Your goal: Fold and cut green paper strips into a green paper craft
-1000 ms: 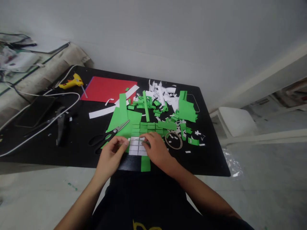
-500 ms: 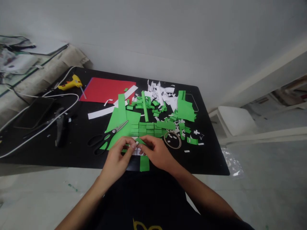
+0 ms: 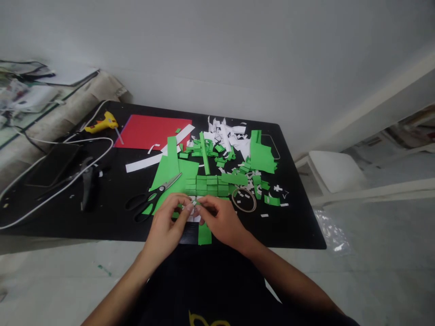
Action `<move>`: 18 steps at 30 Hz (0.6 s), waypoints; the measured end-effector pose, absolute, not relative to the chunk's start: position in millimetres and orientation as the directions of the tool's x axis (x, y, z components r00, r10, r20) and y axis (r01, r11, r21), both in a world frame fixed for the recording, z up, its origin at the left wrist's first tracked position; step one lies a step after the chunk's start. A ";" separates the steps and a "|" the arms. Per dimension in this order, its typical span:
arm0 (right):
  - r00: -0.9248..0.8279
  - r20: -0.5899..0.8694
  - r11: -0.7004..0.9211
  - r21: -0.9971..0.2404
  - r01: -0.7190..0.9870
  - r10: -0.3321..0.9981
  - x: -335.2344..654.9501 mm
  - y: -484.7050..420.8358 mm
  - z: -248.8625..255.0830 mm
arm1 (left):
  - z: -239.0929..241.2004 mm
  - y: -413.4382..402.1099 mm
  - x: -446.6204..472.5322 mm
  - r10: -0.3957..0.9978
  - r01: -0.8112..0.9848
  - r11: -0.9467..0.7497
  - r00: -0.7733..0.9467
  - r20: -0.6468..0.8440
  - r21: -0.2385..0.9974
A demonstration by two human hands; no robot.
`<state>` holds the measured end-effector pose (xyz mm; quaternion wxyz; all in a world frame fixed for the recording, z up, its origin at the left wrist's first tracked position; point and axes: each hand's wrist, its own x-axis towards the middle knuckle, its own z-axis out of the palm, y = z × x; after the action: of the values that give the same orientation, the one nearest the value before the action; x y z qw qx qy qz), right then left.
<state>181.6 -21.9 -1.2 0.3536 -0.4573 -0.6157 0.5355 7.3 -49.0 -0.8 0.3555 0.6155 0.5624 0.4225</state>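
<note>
My left hand (image 3: 171, 217) and my right hand (image 3: 220, 219) meet near the table's front edge. The fingertips of both pinch a small piece of paper (image 3: 195, 203), green and white, mostly covered by the fingers. Under them lies white paper (image 3: 194, 218), largely hidden. Just beyond my hands sits a panel of green folded paper blocks (image 3: 207, 185) set in rows. A green paper strip (image 3: 205, 233) sticks out below my right hand. Black-handled scissors (image 3: 153, 197) rest partly on a green sheet (image 3: 159, 174), left of my left hand.
Cut green pieces (image 3: 220, 160) and white scraps (image 3: 227, 131) heap up behind. A tape ring (image 3: 244, 199) lies to the right. Red paper (image 3: 152, 129), a yellow glue gun (image 3: 103, 123), a white cable (image 3: 110, 144) and a dark phone-like slab (image 3: 52, 164) occupy the left side.
The green part between my fingertips shows less than before, as if turned or folded. Both hands stay in nearly the same place; the camera view has shifted slightly.
</note>
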 end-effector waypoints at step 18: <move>-0.353 0.020 0.084 -0.982 0.167 0.935 179.9 -24.5 -0.9 | -2.7 -49.7 9.4 0.989 0.442 -0.113 -0.037 0.144 0.890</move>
<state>179.9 -24.5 -0.9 0.3692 -0.4327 -0.6370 0.5203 9.4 -49.7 -2.7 0.3228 0.6142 0.5824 0.4235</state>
